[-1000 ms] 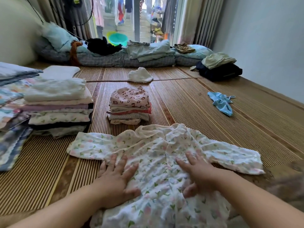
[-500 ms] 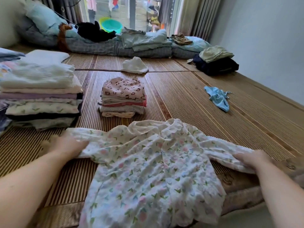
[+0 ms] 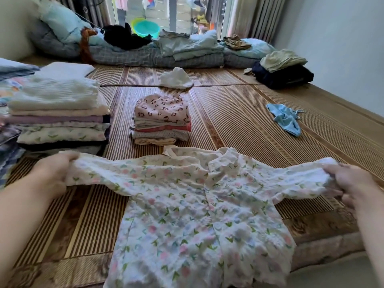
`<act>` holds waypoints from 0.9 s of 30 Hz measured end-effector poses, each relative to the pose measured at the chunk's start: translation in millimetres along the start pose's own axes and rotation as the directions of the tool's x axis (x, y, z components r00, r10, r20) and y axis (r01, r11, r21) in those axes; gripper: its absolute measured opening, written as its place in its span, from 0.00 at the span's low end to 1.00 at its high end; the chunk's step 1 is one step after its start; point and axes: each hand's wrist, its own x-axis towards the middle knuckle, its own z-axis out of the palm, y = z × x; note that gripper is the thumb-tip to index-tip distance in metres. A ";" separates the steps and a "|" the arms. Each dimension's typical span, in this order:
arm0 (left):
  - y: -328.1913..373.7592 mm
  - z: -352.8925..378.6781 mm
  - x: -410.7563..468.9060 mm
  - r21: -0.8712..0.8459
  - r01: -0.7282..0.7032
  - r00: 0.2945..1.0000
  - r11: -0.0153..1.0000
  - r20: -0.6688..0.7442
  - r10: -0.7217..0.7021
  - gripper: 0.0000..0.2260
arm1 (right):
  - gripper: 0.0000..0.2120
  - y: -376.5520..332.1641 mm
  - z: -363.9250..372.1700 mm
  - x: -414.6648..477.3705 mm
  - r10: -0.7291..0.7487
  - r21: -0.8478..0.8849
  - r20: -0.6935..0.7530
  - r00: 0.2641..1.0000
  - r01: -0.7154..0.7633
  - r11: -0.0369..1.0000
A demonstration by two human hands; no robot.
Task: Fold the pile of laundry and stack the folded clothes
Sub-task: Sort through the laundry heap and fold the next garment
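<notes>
A white floral-print shirt (image 3: 187, 208) lies spread front-up on the bamboo mat (image 3: 239, 113), sleeves stretched out sideways. My left hand (image 3: 53, 175) grips the end of its left sleeve. My right hand (image 3: 351, 183) grips the end of the right sleeve. Both sleeve ends are lifted slightly off the mat. Behind the shirt stands a small stack of folded clothes (image 3: 162, 119) topped by a pink heart-print piece. A taller stack of folded clothes (image 3: 60, 115) stands at the left.
A blue garment (image 3: 285, 119) lies loose on the mat at the right, a white one (image 3: 176, 79) further back. Dark and pale green clothes (image 3: 282, 71) sit by the right wall. Bedding and pillows (image 3: 155, 50) line the far edge below the window.
My hands left the shirt's chest, slid outward along the sleeves, and now grip and lift both sleeve ends. The shirt is pulled flatter and wider.
</notes>
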 end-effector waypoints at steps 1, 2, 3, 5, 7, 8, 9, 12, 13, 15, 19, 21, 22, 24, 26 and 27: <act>9.6 4.2 -26.3 0.004 -0.032 0.999 0.999 0.028 0.031 0.19 | 0.14 -4.7 2.4 -3.2 -0.009 0.008 0.041 0.999 0.009 1.000; 20.4 13.5 -55.3 0.022 -0.091 0.994 0.996 0.058 0.089 0.18 | 0.15 -10.7 6.6 -7.9 -0.027 0.024 0.084 0.996 0.025 0.999; 26.5 20.0 -70.5 0.015 -0.162 0.984 0.987 0.083 0.160 0.17 | 0.17 -17.0 12.2 -12.8 -0.053 0.045 0.124 0.991 0.048 0.998; 35.2 39.0 -104.0 -0.003 -0.289 0.938 0.957 0.198 0.284 0.17 | 0.20 -27.9 27.4 -26.2 -0.106 0.076 0.192 0.976 0.093 0.993; 37.7 64.1 -138.4 -0.051 -0.355 0.877 0.933 0.326 0.352 0.20 | 0.22 -37.5 49.7 -47.7 -0.165 0.091 0.274 0.947 0.145 0.985; 39.2 77.2 -159.5 -0.063 -0.379 0.838 0.923 0.399 0.371 0.21 | 0.23 -41.2 61.8 -60.3 -0.192 0.078 0.326 0.926 0.176 0.981; 39.4 89.3 -180.9 -0.065 -0.396 0.798 0.916 0.468 0.379 0.23 | 0.24 -43.6 74.0 -72.3 -0.214 0.049 0.387 0.897 0.212 0.976; 27.2 118.2 -216.8 0.054 -0.459 0.698 0.887 0.640 0.322 0.30 | 0.25 -40.0 112.0 -104.3 -0.168 -0.085 0.588 0.791 0.267 0.960; 21.5 127.4 -225.1 0.115 -0.462 0.662 0.880 0.705 0.256 0.31 | 0.24 -35.6 122.6 -111.9 -0.118 -0.162 0.640 0.759 0.284 0.945; 10.2 141.2 -233.3 0.266 -0.481 0.600 0.835 0.794 0.092 0.26 | 0.19 -25.7 139.4 -121.7 -0.029 -0.314 0.700 0.714 0.343 0.885; 0.8 148.1 -212.5 0.343 -0.614 0.651 0.711 0.729 0.210 0.18 | 0.12 -14.6 142.7 -96.1 -0.222 -0.289 0.549 0.806 0.432 0.855; 5.0 148.9 -188.7 0.390 -0.654 0.720 0.648 0.583 0.376 0.20 | 0.16 -17.7 142.0 -71.6 -0.354 -0.323 0.451 0.819 0.520 0.791; 7.5 150.1 -174.1 0.466 -0.656 0.747 0.593 0.511 0.425 0.23 | 0.20 -20.5 144.6 -61.0 -0.376 -0.363 0.459 0.805 0.556 0.748; 10.8 153.7 -147.6 0.628 -0.584 0.812 0.515 0.439 0.386 0.30 | 0.32 -23.5 156.4 -42.1 -0.272 -0.474 0.554 0.786 0.567 0.673; 13.9 160.1 -125.5 0.696 -0.442 0.893 0.567 0.402 0.203 0.35 | 0.44 -25.4 169.3 -27.6 -0.053 -0.540 0.648 0.760 0.508 0.671; 16.2 162.7 -118.3 0.708 -0.383 0.912 0.594 0.391 0.121 0.35 | 0.48 -26.2 174.9 -20.3 0.033 -0.552 0.674 0.738 0.473 0.687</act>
